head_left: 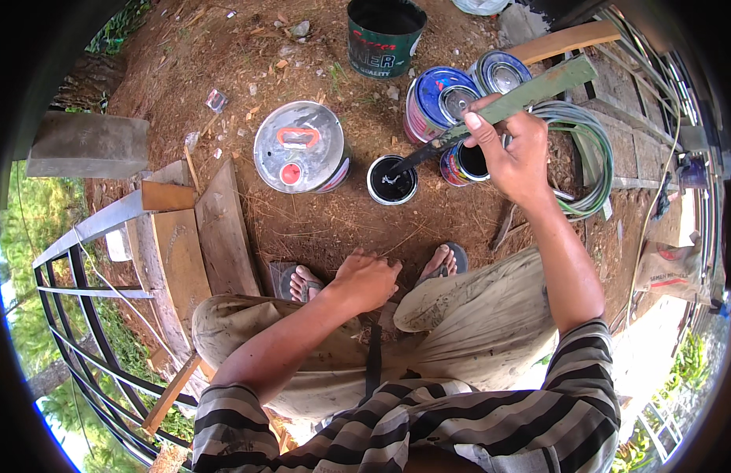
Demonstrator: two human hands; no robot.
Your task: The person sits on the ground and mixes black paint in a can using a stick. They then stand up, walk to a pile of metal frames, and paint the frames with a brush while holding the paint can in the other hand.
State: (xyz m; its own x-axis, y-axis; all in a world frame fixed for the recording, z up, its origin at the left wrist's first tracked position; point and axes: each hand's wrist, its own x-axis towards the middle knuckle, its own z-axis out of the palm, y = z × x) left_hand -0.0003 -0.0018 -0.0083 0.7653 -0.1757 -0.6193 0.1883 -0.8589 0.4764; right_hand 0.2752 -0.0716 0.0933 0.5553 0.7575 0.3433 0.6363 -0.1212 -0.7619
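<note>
My right hand (517, 154) pinches a flat green-painted wooden stick (550, 83), thumb on top. Its lower end is dark and slants into a small open can of black paint (392, 180) on the ground. Beside that can, under my right hand, stands another small can (457, 167) with a colourful label and dark contents. My left hand (364, 280) hangs in front of my left knee, its fingers loosely bent and apart. Their tips are partly hidden, and nothing shows in them. Left of the paint can is a large metal can (306, 167) with an orange handle and red cap.
Behind the cans stands a dark green bucket (381, 59). Two blue-lidded cans (440, 98) sit to the right, near a coiled hose (598, 169). Boards (223, 232) and a black metal frame (74, 347) lie to the left. A cement-like sack (669, 268) is far right.
</note>
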